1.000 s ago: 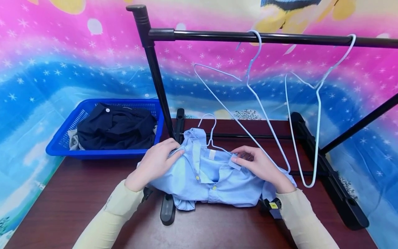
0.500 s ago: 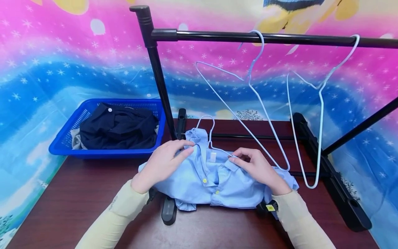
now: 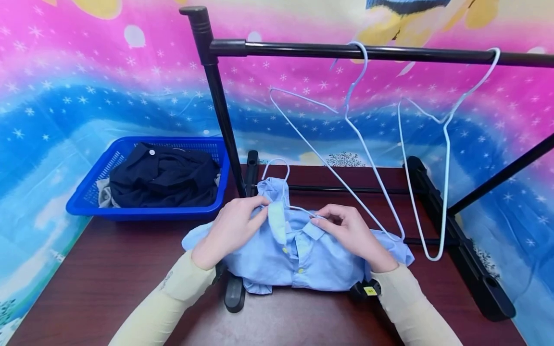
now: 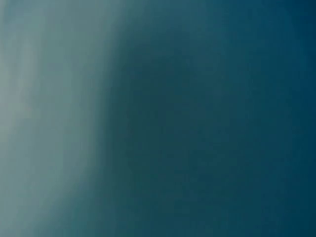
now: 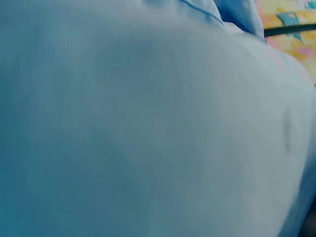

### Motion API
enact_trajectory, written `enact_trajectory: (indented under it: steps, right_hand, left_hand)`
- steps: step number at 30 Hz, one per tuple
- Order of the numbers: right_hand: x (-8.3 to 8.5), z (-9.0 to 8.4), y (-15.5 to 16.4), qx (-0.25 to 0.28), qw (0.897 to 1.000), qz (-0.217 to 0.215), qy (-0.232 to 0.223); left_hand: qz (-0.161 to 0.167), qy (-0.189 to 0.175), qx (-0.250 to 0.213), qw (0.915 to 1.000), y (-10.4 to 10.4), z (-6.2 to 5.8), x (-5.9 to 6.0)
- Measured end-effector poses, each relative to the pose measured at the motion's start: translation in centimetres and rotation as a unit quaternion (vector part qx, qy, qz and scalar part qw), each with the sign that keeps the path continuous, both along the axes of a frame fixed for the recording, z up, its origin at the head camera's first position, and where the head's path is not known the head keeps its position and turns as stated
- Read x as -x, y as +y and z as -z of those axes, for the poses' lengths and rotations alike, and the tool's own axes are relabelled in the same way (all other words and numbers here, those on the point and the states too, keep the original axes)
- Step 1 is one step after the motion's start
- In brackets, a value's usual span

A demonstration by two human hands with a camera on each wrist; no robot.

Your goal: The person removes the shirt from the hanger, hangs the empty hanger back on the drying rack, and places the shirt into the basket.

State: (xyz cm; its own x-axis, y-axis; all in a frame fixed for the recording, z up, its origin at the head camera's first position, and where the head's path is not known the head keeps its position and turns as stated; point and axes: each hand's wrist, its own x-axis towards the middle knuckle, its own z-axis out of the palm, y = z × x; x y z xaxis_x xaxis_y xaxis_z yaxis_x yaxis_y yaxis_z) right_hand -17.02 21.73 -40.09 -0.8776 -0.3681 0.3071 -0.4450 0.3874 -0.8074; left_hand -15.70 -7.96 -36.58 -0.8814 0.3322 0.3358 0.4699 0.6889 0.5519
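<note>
So at frame center both hands pinch the light blue shirt [image 3: 298, 254]: left hand [image 3: 227, 230] on its collar, right hand [image 3: 350, 230] also gripping the wire hanger [image 3: 277, 185].

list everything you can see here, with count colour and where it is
light blue button-up shirt: 1, light blue, on the table under both hands
white wire hanger in the shirt: 1, white, hook sticking out at the collar
empty white wire hangers: 2, white, hooked on the rail
black metal clothes rail: 1, black, standing on the table
blue plastic basket: 1, blue, table's left end
dark navy garment: 1, navy, in the basket
dark brown wooden table: 1, dark brown
left hand: grips the collar
right hand: pinches the collar's other side
</note>
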Motion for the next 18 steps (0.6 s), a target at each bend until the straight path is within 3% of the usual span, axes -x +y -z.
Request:
enact_trajectory:
  steps: [4, 8, 18]
  right_hand:
    - [0.0, -0.3, -0.8, 0.018, 1.000, -0.012, 0.018]
    - [-0.4, -0.8, -1.6, 0.018, 1.000, -0.004, 0.008]
    - [-2.0, -4.1, -2.2, 0.013, 1.000, -0.017, 0.013]
  left_hand:
    - [-0.011, 0.006, 0.001, 0.9999, 0.3, -0.2, 0.0]
    - [-0.014, 0.017, -0.010, 0.9997, 0.2, -0.2, -0.1]
    - [-0.005, 0.073, -0.009, 0.9973, -0.4, -0.7, 0.0]
